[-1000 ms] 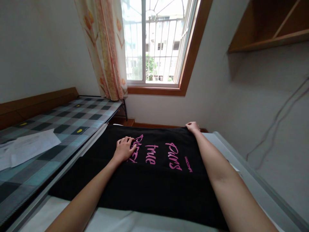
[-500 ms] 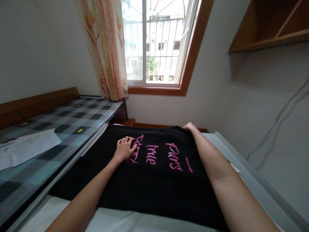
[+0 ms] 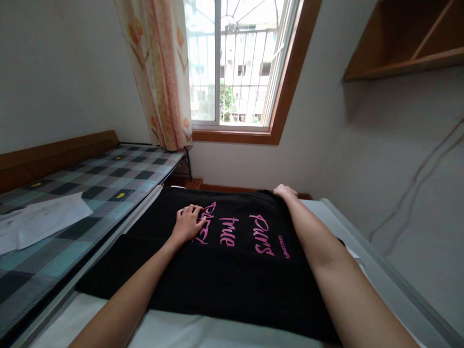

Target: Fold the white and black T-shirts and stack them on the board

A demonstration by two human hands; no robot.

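Note:
A black cloth garment with pink lettering lies spread over a white surface. My left hand rests on it with fingers apart, beside the leftmost pink word. At the far right edge of the garment is my right hand, its fingers bent over the cloth edge, which rises slightly there. The fingertips of that hand are mostly hidden. My right forearm lies across the right part of the garment.
On the left stands a bed with a checked mattress and white papers. A curtain hangs by the barred window. A wooden shelf is fixed at upper right.
My right forearm has shifted very slightly. My left hand and the garment look nearly the same.

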